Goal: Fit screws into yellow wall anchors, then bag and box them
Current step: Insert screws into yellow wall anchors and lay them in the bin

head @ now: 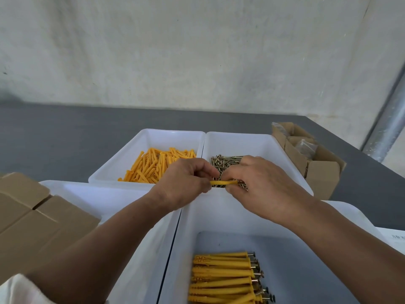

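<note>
While both hands meet over the near rim of the screw bin [241, 137], I see one yellow anchor [223, 183] lying level between them, up in the air. L hand [184, 183] has fingers curled, pinching the anchor's left end. R hand [263, 183] is curled too, thumb under and fingers over the right end. Metal glints at those fingertips; can't tell if that's a held screw or the pile behind.

Loose screws [225, 163] sit heaped in that bin. Just left of it, touching, is the anchor bin [153, 137] w/ loose anchors [157, 165].

Nearest me, the front bin [219, 216] holds finished sets [223, 279], anchors w/ screw heads sticking out on the right, stacked roughly parallel. A 2nd white bin [98, 194] sits beside it on the left; contents hidden by the L forearm.

Closed cardboard boxes [32, 216] sit far left. An open carton [317, 167] at right holds clear bags [305, 147]. All on a grey table [54, 139].
</note>
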Demonstrator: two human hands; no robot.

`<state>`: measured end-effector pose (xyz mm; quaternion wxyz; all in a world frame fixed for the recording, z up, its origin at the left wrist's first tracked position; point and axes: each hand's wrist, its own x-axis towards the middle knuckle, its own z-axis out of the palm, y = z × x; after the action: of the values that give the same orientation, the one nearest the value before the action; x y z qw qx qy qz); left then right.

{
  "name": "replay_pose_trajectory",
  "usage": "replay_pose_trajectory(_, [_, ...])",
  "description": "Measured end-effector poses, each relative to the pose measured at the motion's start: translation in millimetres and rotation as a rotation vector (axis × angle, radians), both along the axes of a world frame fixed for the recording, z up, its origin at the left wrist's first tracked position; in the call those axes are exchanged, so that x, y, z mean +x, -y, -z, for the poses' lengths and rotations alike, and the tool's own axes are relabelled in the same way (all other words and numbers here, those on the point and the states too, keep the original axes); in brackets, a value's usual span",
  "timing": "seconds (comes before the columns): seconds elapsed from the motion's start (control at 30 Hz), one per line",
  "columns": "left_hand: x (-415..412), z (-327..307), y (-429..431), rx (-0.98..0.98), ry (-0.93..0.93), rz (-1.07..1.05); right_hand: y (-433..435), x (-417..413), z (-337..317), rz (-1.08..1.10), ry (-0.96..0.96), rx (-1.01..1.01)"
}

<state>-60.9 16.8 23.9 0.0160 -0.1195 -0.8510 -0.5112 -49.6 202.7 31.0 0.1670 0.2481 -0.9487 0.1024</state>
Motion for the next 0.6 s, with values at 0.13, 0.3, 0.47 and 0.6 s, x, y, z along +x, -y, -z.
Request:
replay_pose_trajectory(0.13, [0.3, -0.6, -0.1, 0.074, -0.017, 0.02, 0.4, 1.8, -5.0, -0.024, 0.04, 0.029])
replay_pose_trajectory(0.3, [-7.8, -0.1, 7.8, 0.147, -0.073, -0.143, -0.2, 10.4, -10.7, -0.099, 0.322, 0.126])
replay_pose_trajectory(0.47, [-16.4, 9.1, 15.4, -0.183, -0.192, -0.383, 4.0, 15.2, 2.9, -0.118, 0.457, 0.337])
replay_pose_trajectory(0.6, [-19.1, 13.6, 21.6, -0.367, -0.239, -0.448, 6.8, 14.5, 14.8, -0.092, 0.526, 0.431])
